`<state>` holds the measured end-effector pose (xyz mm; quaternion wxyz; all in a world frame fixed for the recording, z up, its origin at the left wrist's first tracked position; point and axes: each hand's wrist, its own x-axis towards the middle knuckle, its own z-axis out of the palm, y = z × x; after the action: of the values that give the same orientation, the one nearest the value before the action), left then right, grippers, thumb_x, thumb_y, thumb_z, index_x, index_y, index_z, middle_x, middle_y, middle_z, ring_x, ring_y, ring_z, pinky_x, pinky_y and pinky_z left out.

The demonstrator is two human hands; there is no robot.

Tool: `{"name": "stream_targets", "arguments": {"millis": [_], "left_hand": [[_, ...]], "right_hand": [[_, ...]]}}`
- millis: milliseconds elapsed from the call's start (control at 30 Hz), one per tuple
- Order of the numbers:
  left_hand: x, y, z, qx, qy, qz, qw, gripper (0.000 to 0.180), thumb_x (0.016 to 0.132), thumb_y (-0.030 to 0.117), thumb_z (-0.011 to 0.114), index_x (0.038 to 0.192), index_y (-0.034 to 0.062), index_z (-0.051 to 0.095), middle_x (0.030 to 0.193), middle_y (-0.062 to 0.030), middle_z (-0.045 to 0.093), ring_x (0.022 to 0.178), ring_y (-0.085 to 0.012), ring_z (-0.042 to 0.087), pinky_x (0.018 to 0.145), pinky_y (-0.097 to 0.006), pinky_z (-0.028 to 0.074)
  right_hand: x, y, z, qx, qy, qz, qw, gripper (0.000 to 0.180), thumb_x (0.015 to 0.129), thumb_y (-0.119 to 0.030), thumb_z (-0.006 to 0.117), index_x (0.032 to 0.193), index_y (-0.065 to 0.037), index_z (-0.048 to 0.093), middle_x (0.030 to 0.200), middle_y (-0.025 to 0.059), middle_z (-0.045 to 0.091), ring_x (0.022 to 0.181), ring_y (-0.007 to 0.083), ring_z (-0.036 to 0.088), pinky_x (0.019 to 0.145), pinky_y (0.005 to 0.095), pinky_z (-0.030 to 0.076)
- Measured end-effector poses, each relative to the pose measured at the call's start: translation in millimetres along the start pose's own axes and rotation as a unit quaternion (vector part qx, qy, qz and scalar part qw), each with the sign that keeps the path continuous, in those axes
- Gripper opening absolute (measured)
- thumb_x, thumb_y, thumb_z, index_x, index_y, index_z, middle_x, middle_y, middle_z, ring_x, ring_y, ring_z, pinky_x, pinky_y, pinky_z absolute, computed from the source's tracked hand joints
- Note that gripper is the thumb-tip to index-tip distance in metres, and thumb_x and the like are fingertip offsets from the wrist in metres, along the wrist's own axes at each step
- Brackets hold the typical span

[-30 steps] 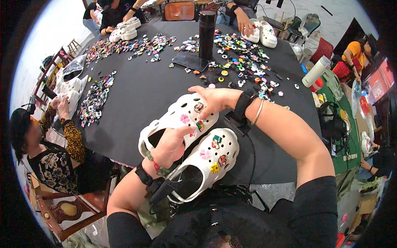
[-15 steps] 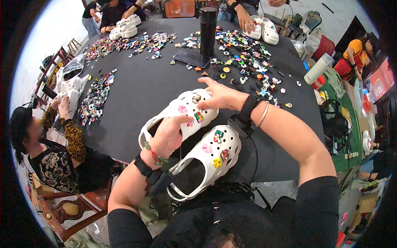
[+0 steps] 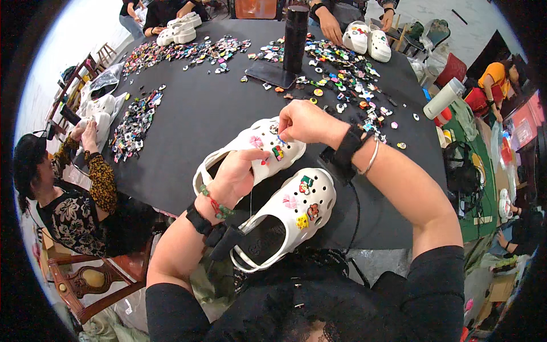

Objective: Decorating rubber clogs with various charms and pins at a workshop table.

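Note:
My left hand (image 3: pixel 236 178) grips a white clog (image 3: pixel 293 150) by its side, thumb lying over the upper. This clog carries a pink charm (image 3: pixel 256 141) and a dark, colourful charm (image 3: pixel 277 152). Above its toe my right hand (image 3: pixel 308 122) is closed in a pinch, fingertips at the holes; what they pinch is too small to make out. Closer to me lies a second white clog (image 3: pixel 315 191), touched by neither hand. On its upper sit a green-and-red charm (image 3: pixel 306 183), a pink bow-like charm (image 3: pixel 289 200), a brown-red charm (image 3: pixel 313 211) and a yellow charm (image 3: pixel 302 221).
Loose charms are heaped on the black table (image 3: pixel 194 114) at the left (image 3: pixel 135 122), the back (image 3: pixel 188 54) and the right (image 3: pixel 347 80). A black cylinder on a flat base (image 3: pixel 294 45) stands ahead. Other people handle white clogs around the table. A pale bottle (image 3: pixel 444 98) stands at right.
My right hand has gone from spread fingers to a pinch over the far clog's toe. The left keeps its grip. The view has shifted slightly.

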<state>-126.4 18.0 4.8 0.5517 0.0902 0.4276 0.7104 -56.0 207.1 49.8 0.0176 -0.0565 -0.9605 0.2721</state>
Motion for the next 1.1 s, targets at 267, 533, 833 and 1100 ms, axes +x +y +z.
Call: {"name": "stream_targets", "arguments": {"millis": [267,533,833,1100], "left_hand": [[3,-13,-7,-0.036,-0.004,0.021,0.999,0.045,0.083,-0.009,0.055,0.127,-0.0047,0.050,0.124,-0.0171,0.061,0.109,-0.0300,0.064,0.096,-0.041,0.052],[-5,-23,1,-0.002,0.012,0.067,0.998,0.045,0.081,-0.011,0.059,0.125,-0.0021,0.054,0.124,-0.0139,0.061,0.108,-0.0265,0.063,0.096,-0.038,0.050],[-4,-18,1,0.018,0.045,0.040,0.998,0.042,0.080,-0.009,0.060,0.121,-0.0031,0.056,0.116,-0.0129,0.064,0.105,-0.0253,0.063,0.094,-0.037,0.050],[1,-6,-3,-0.022,0.016,0.029,0.999,0.048,0.080,-0.010,0.057,0.127,-0.0039,0.049,0.121,-0.0160,0.061,0.108,-0.0299,0.063,0.094,-0.041,0.053]], "right_hand": [[8,2,3,-0.062,-0.062,0.071,0.994,0.074,0.075,-0.020,0.083,0.133,0.001,0.042,0.125,0.0283,0.056,0.122,0.0376,0.053,0.098,0.0405,0.046],[3,-22,-2,-0.048,-0.149,0.137,0.978,0.094,0.080,-0.008,0.073,0.151,-0.015,0.013,0.126,0.0380,0.047,0.107,0.0432,0.062,0.092,0.0402,0.051],[1,-17,12,-0.046,-0.130,0.165,0.977,0.087,0.085,-0.007,0.066,0.152,-0.023,0.014,0.131,0.0421,0.038,0.115,0.0500,0.054,0.098,0.0490,0.046],[4,21,-7,0.248,-0.210,0.197,0.925,0.091,0.082,-0.036,0.077,0.151,-0.013,0.023,0.141,0.0160,0.045,0.118,0.0303,0.053,0.085,0.0505,0.051]]}}
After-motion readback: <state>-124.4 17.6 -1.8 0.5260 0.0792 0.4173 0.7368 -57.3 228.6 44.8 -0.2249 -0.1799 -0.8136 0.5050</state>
